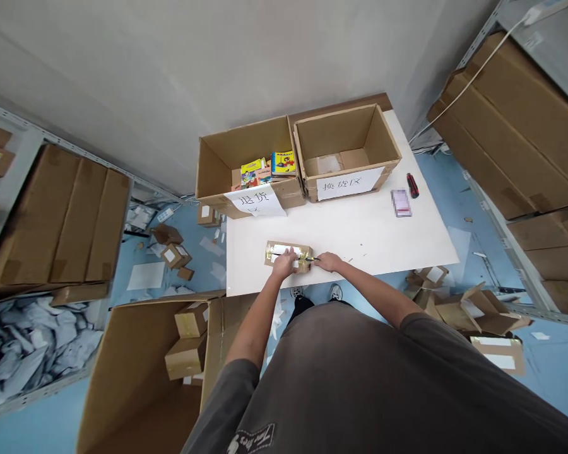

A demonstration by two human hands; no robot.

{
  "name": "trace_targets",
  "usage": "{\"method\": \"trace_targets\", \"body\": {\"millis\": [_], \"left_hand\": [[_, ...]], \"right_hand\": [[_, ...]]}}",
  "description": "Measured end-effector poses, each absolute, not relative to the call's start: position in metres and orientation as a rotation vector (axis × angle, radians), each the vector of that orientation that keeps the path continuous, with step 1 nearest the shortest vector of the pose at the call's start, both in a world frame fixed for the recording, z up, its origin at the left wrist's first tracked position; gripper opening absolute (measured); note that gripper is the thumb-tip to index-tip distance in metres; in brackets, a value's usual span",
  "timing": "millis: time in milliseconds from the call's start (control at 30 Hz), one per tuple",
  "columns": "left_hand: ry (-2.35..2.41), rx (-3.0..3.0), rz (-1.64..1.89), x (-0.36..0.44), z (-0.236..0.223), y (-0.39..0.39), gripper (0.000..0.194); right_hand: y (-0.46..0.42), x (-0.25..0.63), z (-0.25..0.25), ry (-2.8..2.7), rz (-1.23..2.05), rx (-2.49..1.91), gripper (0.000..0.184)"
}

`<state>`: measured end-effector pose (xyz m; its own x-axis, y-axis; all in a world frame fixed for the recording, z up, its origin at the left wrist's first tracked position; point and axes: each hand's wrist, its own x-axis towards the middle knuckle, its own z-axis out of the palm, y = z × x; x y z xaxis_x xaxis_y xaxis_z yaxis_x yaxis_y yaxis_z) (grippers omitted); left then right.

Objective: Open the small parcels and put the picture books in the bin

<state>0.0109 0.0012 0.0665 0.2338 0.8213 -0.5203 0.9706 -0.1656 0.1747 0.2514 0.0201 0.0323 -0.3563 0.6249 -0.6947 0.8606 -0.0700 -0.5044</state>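
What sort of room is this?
Maybe a storeroom where parcels get sorted, perhaps returns. Big cardboard boxes sit on shelves, two open boxes with handwritten signs stand on a white table, and a small taped box lies in front of them.

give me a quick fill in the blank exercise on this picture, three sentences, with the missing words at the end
1. The left hand rests on a small brown cardboard box, while a slim dark tool is in the ____ hand.
2. A red-and-black tool lies on a rectangular table whose top is coloured ____.
3. Of the two large open brown cardboard boxes, the colourful books lie in the ____ one.

Missing words: right; white; left.
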Motion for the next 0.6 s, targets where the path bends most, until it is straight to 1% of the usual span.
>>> {"method": "trace_targets", "body": {"millis": [167, 267, 367, 433, 467, 500, 600], "left_hand": [[1.614, 2.092, -0.380, 0.009, 0.064, -0.002, 0.053], [1.635, 2.085, -0.385, 0.010, 0.064, -0.001, 0.056], [1.662, 2.047, -0.411, 0.011, 0.064, 0.001, 0.074], [1.678, 2.028, -0.420, 0.011, 0.064, 0.002, 0.088], [1.684, 2.029, -0.413, 0.011, 0.064, 0.003, 0.091], [1.684, 2.039, -0.396, 0.010, 0.063, 0.003, 0.090], [1.671, 2.085, -0.311, 0.006, 0.059, 0.000, 0.081]], "right_hand": [[-0.015, 0.240, 0.030, 2.100, -1.280, 1.762, 0.052], [-0.039, 0.223, 0.025, 2.031, -1.342, 1.877, 0.055], [-0.060, 0.208, 0.019, 1.952, -1.445, 1.995, 0.059], [-0.072, 0.202, 0.015, 1.947, -1.478, 2.019, 0.058], [-0.077, 0.202, 0.012, 1.952, -1.482, 2.011, 0.057], [-0.080, 0.203, 0.010, 1.954, -1.481, 1.999, 0.055], [-0.079, 0.218, 0.007, 1.919, -1.464, 2.049, 0.051]]}}
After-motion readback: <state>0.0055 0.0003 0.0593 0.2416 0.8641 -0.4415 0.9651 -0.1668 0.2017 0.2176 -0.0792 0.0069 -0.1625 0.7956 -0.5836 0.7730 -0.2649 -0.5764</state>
